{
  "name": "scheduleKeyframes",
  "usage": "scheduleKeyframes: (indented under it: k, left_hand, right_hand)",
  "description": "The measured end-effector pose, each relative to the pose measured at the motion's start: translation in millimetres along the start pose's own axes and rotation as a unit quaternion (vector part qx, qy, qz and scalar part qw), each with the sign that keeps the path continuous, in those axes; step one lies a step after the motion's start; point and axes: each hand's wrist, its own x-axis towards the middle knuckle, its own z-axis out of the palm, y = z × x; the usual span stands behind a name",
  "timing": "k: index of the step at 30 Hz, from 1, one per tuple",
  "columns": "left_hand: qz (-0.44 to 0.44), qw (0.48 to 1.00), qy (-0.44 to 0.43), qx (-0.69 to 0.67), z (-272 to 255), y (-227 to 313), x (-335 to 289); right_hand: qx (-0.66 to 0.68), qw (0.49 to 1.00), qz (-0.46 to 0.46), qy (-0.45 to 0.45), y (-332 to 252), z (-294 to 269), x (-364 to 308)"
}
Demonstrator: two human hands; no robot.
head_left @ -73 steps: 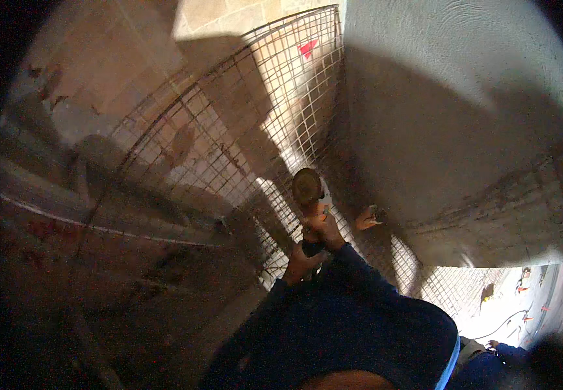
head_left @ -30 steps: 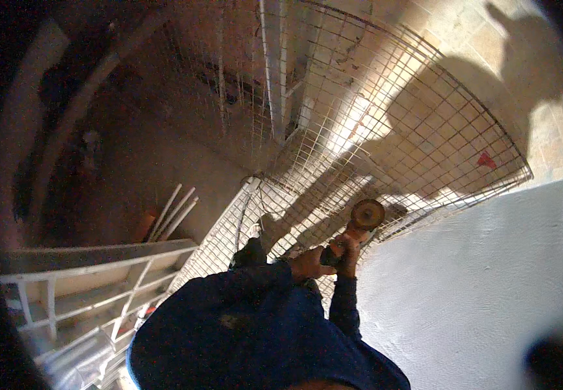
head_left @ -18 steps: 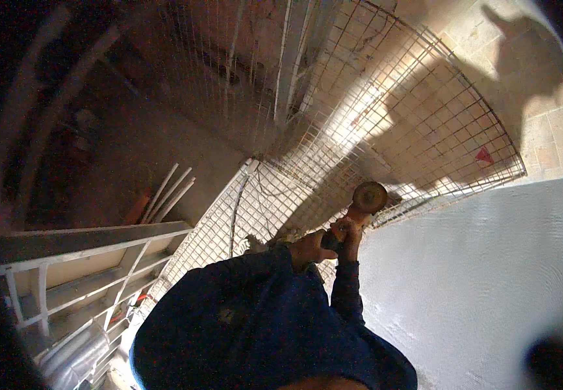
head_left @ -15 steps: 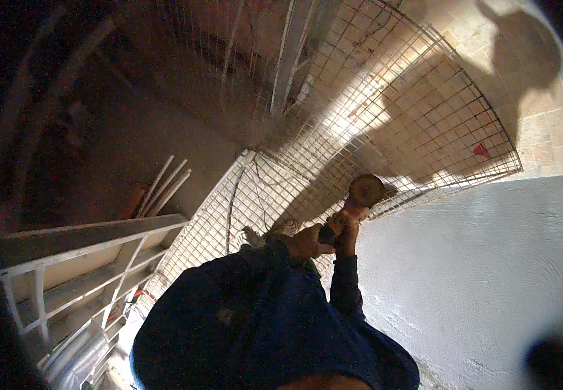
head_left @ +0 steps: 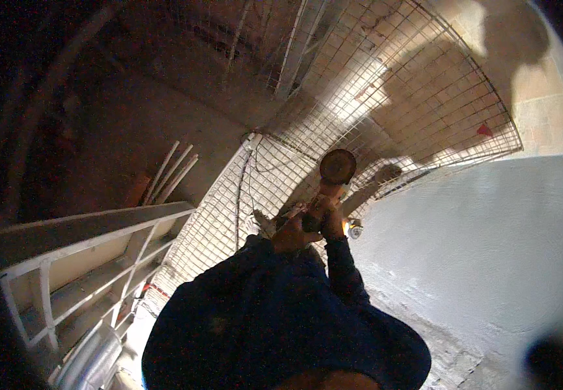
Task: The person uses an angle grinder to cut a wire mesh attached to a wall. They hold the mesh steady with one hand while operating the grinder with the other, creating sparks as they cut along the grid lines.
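Observation:
An angle grinder [head_left: 330,190] with a round brownish disc [head_left: 338,167] is held out in front of my body, disc end pointing away from me. My left hand [head_left: 292,234] is closed around its dark rear part. Just ahead and to the right, my right hand [head_left: 332,221] wraps the grinder nearer the disc. Shadow hides most of the fingers. Beyond and beneath the tool spreads a large wire mesh panel [head_left: 424,97]. The disc appears over the mesh; whether it touches any wire I cannot tell.
White metal railing [head_left: 89,302] runs along the left, with several pale rods [head_left: 171,175] beyond it. At the right stands a pale grey wall [head_left: 476,227]. A small bright round object [head_left: 355,228] lies by my right wrist. A dark cable [head_left: 239,195] crosses the mesh.
The grinder and both hands have moved left in view, and the disc sits slightly farther out. The small bright round object has come into sight beside my right wrist.

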Motion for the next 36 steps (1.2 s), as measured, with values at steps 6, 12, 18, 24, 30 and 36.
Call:
scheduleKeyframes:
  k: [6, 12, 18, 24, 30, 36]
  left_hand:
    - [0.006, 0.999, -0.033, -0.017, -2.8, 12.0, -10.1]
    - [0.014, 0.996, -0.006, 0.089, 2.6, 24.4, -15.1]
    - [-0.067, 0.992, -0.075, 0.077, 18.2, 26.4, 4.4]
    - [-0.033, 0.993, -0.108, 0.038, 57.3, -11.9, 50.1]
    - [-0.094, 0.975, -0.155, 0.129, 92.7, -2.1, 89.5]
    - [-0.014, 0.983, -0.129, 0.128, 130.7, 26.7, 110.3]
  right_hand:
    - [-0.051, 0.998, 0.015, 0.034, 10.9, -4.2, 5.5]
    - [0.065, 0.998, -0.006, 0.009, 8.0, -0.4, -8.3]
    - [0.06, 0.997, -0.023, 0.034, -23.1, -3.6, -24.9]
    - [-0.051, 0.995, -0.05, 0.076, -29.7, -63.1, -13.0]
    - [0.136, 0.989, -0.051, 0.036, -17.5, -132.3, -1.2]
    - [0.173, 0.98, -0.003, 0.096, -30.8, -160.8, 7.0]
